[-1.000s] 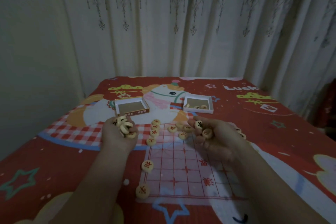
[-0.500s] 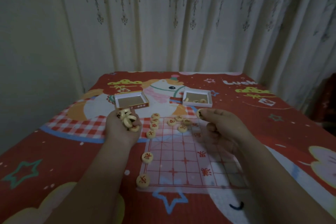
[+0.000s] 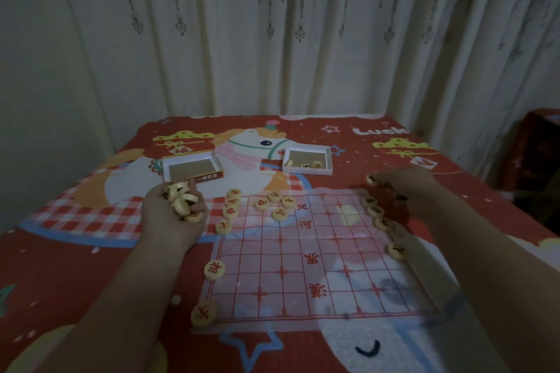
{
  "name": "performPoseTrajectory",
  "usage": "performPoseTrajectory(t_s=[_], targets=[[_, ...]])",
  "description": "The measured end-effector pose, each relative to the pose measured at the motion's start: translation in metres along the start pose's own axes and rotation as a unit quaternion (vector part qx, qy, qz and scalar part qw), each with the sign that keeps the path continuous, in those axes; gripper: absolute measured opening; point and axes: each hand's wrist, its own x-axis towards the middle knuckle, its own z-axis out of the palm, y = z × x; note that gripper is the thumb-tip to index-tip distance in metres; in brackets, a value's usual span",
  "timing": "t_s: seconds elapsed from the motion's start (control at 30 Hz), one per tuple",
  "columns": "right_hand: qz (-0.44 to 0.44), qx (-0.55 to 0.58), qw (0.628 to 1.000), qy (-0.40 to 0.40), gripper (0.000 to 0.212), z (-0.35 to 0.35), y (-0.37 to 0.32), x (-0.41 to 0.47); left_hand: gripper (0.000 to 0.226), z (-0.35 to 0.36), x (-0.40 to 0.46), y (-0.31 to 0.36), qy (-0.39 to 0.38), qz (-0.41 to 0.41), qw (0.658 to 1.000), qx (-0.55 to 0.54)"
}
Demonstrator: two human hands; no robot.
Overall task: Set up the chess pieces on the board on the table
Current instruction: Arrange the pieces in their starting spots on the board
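board (image 3: 315,254): left and right edges partly lined, most points bare | left hand (image 3: 172,218): pieces (image 3: 181,200) heaped, cupped | right hand (image 3: 403,188): one piece (image 3: 371,179) pinched in fingers (image 3: 382,181), far right corner

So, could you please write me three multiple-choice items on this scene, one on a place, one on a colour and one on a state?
1. Where is the left hand?
A. left of the board
B. over the white box
C. at the board's right edge

2. What colour are the marks on the pieces along the board's left edge?
A. green
B. red
C. blue

3. What is the state of the left hand?
A. flat and empty
B. pressing on the board
C. holding a heap of pieces

Answers:
1 A, it hovers over the cloth beside the board's left edge.
2 B, their characters are red.
3 C, round pieces are piled in its curled fingers, while the right hand pinches one piece.
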Motion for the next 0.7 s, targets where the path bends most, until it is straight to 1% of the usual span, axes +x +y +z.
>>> performPoseTrajectory(t_s=[0.1,0.2,0.27,0.37,0.47,0.57,0.63,0.67,0.7], targets=[[0.02,-0.034,0.999,-0.011,0.026,0.006,0.006,0.006,0.019,-0.005,0.002,-0.001,-0.006,0.002,1.0,0.004],[0.034,-0.033,0.999,-0.016,0.03,0.013,0.013,0.01,0.021,-0.005,0.002,-0.002,-0.013,-0.009,1.0,0.003],[0.035,-0.042,0.998,-0.005,0.028,0.015,0.013,0.01,0.021,-0.005,0.001,-0.002,-0.015,-0.012,1.0,0.005],[0.015,-0.09,0.996,-0.001,0.019,0.016,0.009,0.006,0.017,-0.005,0.001,-0.002,-0.013,-0.011,1.0,0.004],[-0.022,-0.148,0.989,-0.001,0.015,0.018,0.008,0.001,0.015,-0.006,0.002,-0.002,-0.015,-0.005,1.0,0.009],[-0.061,-0.142,0.988,0.022,0.015,0.021,0.007,-0.001,0.016,-0.006,0.002,-0.002,-0.019,-0.004,1.0,0.014],[-0.119,-0.142,0.982,0.035,0.011,0.028,0.004,-0.009,0.019,-0.006,0.003,-0.002,-0.022,-0.005,1.0,0.017],[-0.153,-0.15,0.976,0.027,0.01,0.034,0.001,-0.014,0.019,-0.007,0.003,-0.001,-0.025,-0.006,0.999,0.02],[-0.188,-0.156,0.97,0.004,0.011,0.043,-0.003,-0.024,0.019,-0.007,0.005,-0.001,-0.028,-0.007,0.999,0.023]])
